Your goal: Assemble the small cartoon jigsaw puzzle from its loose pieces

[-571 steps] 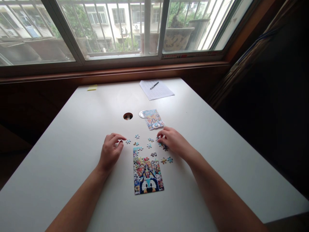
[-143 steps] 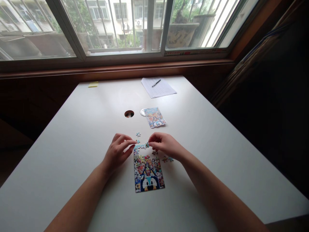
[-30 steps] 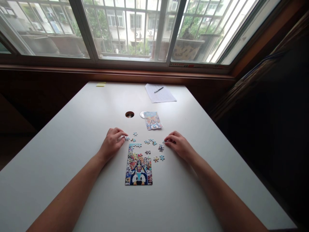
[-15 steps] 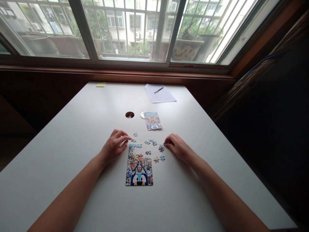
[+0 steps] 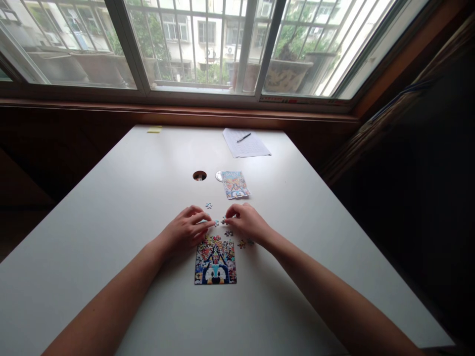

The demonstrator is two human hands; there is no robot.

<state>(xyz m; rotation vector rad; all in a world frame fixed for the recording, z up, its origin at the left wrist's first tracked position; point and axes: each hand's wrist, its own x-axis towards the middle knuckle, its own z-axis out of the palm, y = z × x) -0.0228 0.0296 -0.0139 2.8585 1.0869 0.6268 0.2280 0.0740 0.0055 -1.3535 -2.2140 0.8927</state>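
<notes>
A partly assembled jigsaw puzzle [image 5: 215,267] with a blue cartoon dog's face lies flat on the white table. My left hand [image 5: 188,226] covers its upper left part, thumb and index finger closed together at the top row. Just right of those fingertips, my right hand [image 5: 245,221] pinches a small jigsaw piece [image 5: 223,222]. Below that hand lie a loose dark piece [image 5: 228,233] and a yellowish piece [image 5: 241,244]. Beyond my left hand rests a pale blue piece [image 5: 209,205]. Other loose pieces are partly or wholly hidden by my right hand.
A small picture sheet [image 5: 236,185] with the same dog overlaps a round silver cover [image 5: 219,176]. Left of it is a round hole [image 5: 199,176] in the table. Farther back are paper sheets [image 5: 248,148] with a pen [image 5: 244,138], and a yellow note [image 5: 154,129].
My right hand has moved left from the loose pieces to the puzzle's top edge, bringing a piece. My left hand has shifted right and slightly nearer, now covering the puzzle's upper left.
</notes>
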